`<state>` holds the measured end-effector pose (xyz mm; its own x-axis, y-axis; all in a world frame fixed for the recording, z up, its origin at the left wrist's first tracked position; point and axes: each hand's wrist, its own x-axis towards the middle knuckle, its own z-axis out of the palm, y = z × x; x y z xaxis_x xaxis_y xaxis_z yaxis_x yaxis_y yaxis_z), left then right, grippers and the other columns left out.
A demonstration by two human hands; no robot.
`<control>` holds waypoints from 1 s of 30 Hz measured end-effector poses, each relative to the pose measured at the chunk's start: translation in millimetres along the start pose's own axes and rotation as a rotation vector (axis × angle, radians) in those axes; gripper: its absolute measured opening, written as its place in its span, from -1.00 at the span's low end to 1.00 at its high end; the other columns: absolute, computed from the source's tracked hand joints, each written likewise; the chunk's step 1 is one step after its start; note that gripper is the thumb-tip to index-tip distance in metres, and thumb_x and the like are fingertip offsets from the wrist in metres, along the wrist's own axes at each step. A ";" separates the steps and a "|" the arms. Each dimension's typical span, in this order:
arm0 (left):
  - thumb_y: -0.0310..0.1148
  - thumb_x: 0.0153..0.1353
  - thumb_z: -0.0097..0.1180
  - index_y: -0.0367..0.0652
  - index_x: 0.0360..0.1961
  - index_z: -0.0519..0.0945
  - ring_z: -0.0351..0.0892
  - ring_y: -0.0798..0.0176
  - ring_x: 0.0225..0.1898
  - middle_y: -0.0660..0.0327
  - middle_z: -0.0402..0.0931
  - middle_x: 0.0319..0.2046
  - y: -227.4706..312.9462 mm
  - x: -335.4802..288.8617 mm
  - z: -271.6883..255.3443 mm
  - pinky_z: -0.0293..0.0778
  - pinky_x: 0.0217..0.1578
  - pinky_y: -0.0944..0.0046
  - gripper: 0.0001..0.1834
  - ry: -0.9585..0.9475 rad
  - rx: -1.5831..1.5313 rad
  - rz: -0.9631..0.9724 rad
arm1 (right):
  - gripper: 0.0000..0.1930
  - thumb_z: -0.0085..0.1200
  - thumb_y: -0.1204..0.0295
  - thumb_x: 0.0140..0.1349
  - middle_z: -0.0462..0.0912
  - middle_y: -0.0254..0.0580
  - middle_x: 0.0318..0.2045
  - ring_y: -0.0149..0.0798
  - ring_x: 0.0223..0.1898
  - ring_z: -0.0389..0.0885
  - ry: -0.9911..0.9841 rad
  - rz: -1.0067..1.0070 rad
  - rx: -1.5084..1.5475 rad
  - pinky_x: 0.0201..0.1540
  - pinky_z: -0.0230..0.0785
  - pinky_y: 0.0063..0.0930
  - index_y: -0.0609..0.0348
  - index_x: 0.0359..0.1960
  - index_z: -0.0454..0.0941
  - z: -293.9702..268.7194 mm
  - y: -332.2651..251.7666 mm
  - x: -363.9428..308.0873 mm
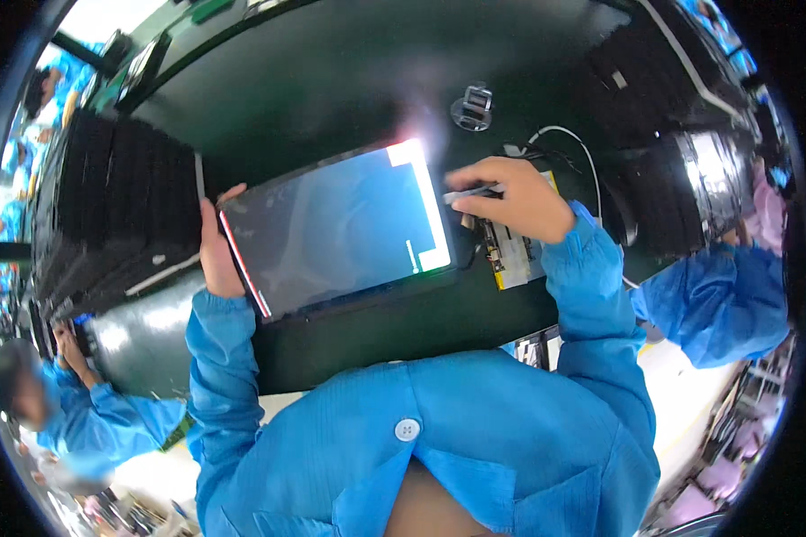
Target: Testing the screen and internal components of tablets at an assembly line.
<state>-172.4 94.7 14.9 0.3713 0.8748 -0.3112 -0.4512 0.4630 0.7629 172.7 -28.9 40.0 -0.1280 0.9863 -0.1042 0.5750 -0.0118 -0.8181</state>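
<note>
Fisheye distortion bends straight edges toward a black rim, where details turn soft. The dark tabletop looks dim, with white glare at its left end. The screen glows bluish, its right border blown out white. The right hand blurs slightly at the fingertips.

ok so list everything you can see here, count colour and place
screen panel: 1, dark with bright edges, left hand's grip
thin piece: 1, grey, right hand's fingers, blurred
yellow-edged pack: 1, pale and yellow, below right hand
clear fixture: 1, clear-grey, beyond panel
cable: 1, white, beyond right hand
stacks: at least 2, black, left and right
table: 1, dark green, under these
co-workers: at least 2, blue clothing, both sides
jacket: 1, blue, bottom centre
left hand: 1, bare, panel's left edge
right hand: 1, bare, right of panel
</note>
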 end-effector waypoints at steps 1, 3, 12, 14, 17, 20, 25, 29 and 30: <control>0.04 0.35 -0.45 -0.19 0.03 0.35 0.45 0.12 -0.11 0.07 0.47 -0.13 0.2 1.2 -0.5 0.36 -0.02 0.16 -0.44 0.021 -0.020 0.015 | -0.50 0.23 0.27 -0.02 0.54 0.02 -0.12 -0.12 -0.09 0.52 -0.028 -0.012 -0.012 -0.03 0.36 -0.34 0.21 -0.02 0.48 6.3 -3.0 -0.1; 0.05 0.35 -0.45 -0.20 0.04 0.35 0.46 0.13 -0.13 0.07 0.47 -0.13 1.7 0.7 1.7 0.37 -0.03 0.17 -0.43 -0.017 0.021 -0.017 | -0.08 0.33 0.20 -0.16 0.23 0.17 0.14 0.02 0.14 0.27 0.324 -0.188 -0.064 0.12 0.22 -0.24 0.23 0.24 0.10 22.2 -10.5 -7.7; 0.01 0.36 -0.45 -0.16 0.06 0.34 0.46 0.13 -0.11 0.06 0.46 -0.09 1.1 -1.2 -9.8 0.39 -0.04 0.18 -0.47 -0.153 -0.048 -0.052 | 0.12 0.38 0.30 -0.22 0.10 0.18 0.20 0.08 0.24 0.09 0.250 -0.152 -0.214 0.23 0.06 -0.19 0.13 0.32 -0.21 30.5 -15.6 -8.9; 0.01 0.36 -0.46 -0.16 0.05 0.35 0.46 0.13 -0.10 0.06 0.46 -0.08 1.8 -0.1 -10.0 0.39 -0.05 0.17 -0.47 -0.187 -0.045 -0.054 | -0.27 0.25 0.38 -0.05 0.38 0.07 0.03 -0.06 0.07 0.37 0.179 -0.231 -0.089 0.10 0.24 -0.30 0.17 0.20 0.19 17.9 -1.6 -6.1; 0.02 0.36 -0.46 -0.16 0.04 0.35 0.46 0.13 -0.10 0.06 0.46 -0.08 1.8 -2.5 -15.1 0.40 -0.05 0.17 -0.47 -0.191 -0.038 -0.032 | -0.64 0.14 0.44 0.06 0.55 -0.07 -0.19 -0.21 -0.19 0.56 0.041 -0.096 -0.092 -0.11 0.39 -0.41 0.20 -0.06 0.48 12.2 -2.9 -2.8; 0.02 0.36 -0.46 -0.17 0.04 0.36 0.48 0.14 -0.11 0.06 0.48 -0.11 2.3 0.8 -12.9 0.41 -0.05 0.18 -0.46 -0.162 -0.001 -0.030 | -0.75 0.15 0.49 0.01 0.57 -0.17 -0.33 -0.32 -0.33 0.57 0.097 -0.191 -0.118 -0.31 0.39 -0.53 0.19 -0.22 0.55 17.4 3.6 0.6; 0.03 0.36 -0.50 -0.20 0.02 0.40 0.54 0.26 -0.26 0.14 0.54 -0.24 1.3 2.0 -9.5 0.48 -0.20 0.30 -0.42 -0.127 0.053 -0.016 | -0.75 0.17 0.53 -0.06 0.55 -0.25 -0.38 -0.43 -0.38 0.52 0.063 -0.074 -0.136 -0.40 0.33 -0.63 0.20 -0.27 0.53 22.3 5.7 3.6; 0.07 0.35 -0.51 -0.18 0.04 0.38 0.55 0.27 -0.25 0.14 0.54 -0.24 1.4 -0.3 -3.8 0.48 -0.17 0.27 -0.40 -0.065 0.110 -0.009 | -0.78 0.17 0.50 -0.07 0.51 -0.26 -0.44 -0.45 -0.55 0.40 0.219 -0.168 -0.057 -0.54 0.26 -0.58 0.15 -0.32 0.50 33.6 9.8 6.5; 0.07 0.34 -0.51 -0.18 0.04 0.38 0.55 0.27 -0.24 0.14 0.54 -0.23 1.1 -1.0 -2.5 0.48 -0.17 0.27 -0.40 -0.043 0.126 -0.009 | -0.78 0.18 0.50 -0.08 0.50 -0.28 -0.48 -0.47 -0.57 0.39 0.168 -0.128 -0.088 -0.55 0.24 -0.59 0.15 -0.33 0.49 31.0 7.0 7.0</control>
<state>-175.3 94.7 14.5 0.4103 0.8627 -0.2957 -0.3434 0.4465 0.8263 150.8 -27.2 16.0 -0.0719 0.9925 0.0990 0.6324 0.1221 -0.7650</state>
